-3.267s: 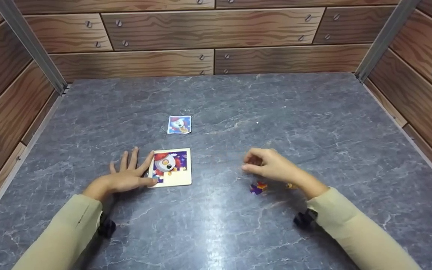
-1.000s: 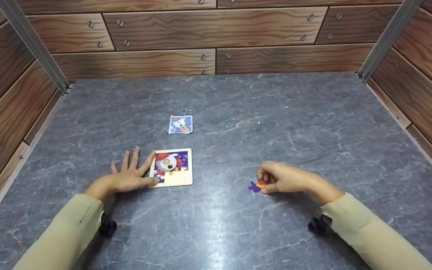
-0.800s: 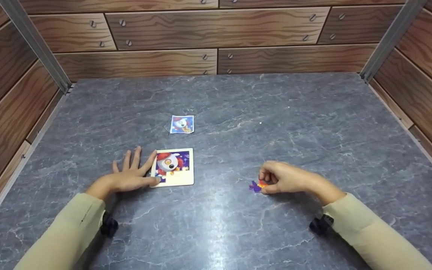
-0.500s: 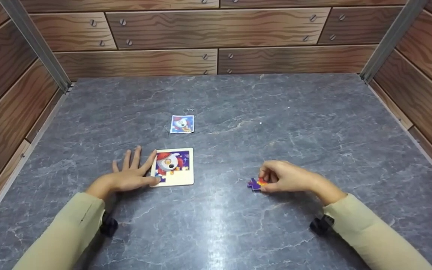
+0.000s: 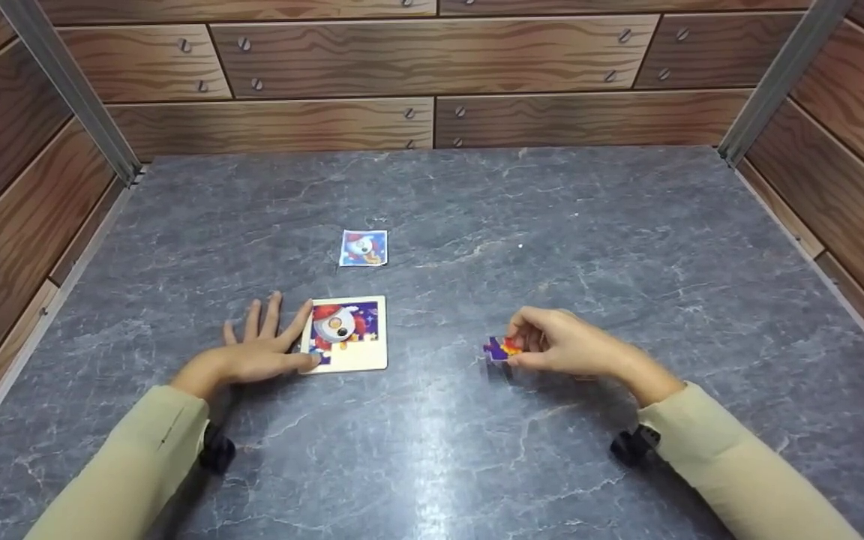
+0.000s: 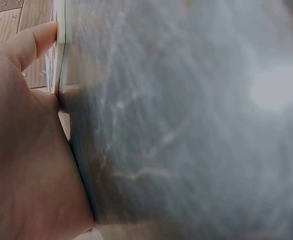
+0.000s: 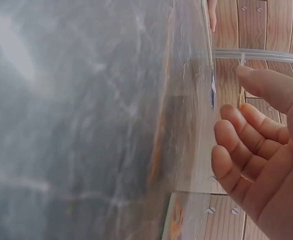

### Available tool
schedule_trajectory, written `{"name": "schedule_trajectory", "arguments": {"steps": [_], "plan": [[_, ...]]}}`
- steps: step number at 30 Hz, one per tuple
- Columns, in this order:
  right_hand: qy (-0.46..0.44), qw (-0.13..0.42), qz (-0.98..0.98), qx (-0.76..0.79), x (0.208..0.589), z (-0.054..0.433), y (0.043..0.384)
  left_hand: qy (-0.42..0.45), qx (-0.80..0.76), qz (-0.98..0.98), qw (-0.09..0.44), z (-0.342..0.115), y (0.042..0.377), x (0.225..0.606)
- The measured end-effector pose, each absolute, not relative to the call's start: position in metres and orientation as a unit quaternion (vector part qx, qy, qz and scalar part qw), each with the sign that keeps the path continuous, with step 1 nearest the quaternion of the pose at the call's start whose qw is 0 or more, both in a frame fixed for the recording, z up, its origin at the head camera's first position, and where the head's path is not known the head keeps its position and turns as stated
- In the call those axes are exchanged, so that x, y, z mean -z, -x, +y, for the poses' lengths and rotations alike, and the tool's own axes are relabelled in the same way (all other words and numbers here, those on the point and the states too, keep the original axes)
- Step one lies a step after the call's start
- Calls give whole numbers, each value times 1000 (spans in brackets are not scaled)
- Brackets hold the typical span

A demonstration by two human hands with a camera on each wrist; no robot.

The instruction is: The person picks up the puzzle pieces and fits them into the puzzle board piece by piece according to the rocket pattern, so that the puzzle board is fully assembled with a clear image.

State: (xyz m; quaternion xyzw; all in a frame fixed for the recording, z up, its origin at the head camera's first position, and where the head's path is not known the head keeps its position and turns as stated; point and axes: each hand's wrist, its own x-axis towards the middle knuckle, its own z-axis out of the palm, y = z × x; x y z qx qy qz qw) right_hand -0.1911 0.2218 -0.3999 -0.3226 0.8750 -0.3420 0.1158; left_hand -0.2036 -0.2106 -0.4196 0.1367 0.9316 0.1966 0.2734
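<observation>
My left hand (image 5: 256,358) lies flat with fingers spread, its thumb and index finger on the left side of a cream puzzle tray (image 5: 361,361). The tray's upper part is filled with a picture of a white and red figure on purple; bare cream shows at its lower right. To the right, my right hand (image 5: 571,346) pinches a purple, red and orange jigsaw piece (image 5: 496,349) between thumb and index finger, clear of the table. In the right wrist view that piece (image 7: 242,92) is seen nearly edge-on, while the other fingers curl loosely.
A small picture card (image 5: 364,248) with a similar figure lies beyond the tray. Another colourful piece (image 7: 174,217) lies on the table by my right hand, mostly hidden in the head view. Wood-print walls (image 5: 432,60) enclose the grey marbled table (image 5: 447,202).
My right hand came down to the jigsaw piece, pinched it, and has lifted it slightly up and to the left. My left hand stays on the tray.
</observation>
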Motion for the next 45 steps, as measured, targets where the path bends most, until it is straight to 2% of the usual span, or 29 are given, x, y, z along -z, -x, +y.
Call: {"name": "schedule_trajectory", "arguments": {"steps": [23,45], "plan": [[351,87,861,357,397,188,197,-132,-193,932,278,-211,204,421],[370,87,852,360,397,148,204,-135,-194,932,275,-211,203,420]]}}
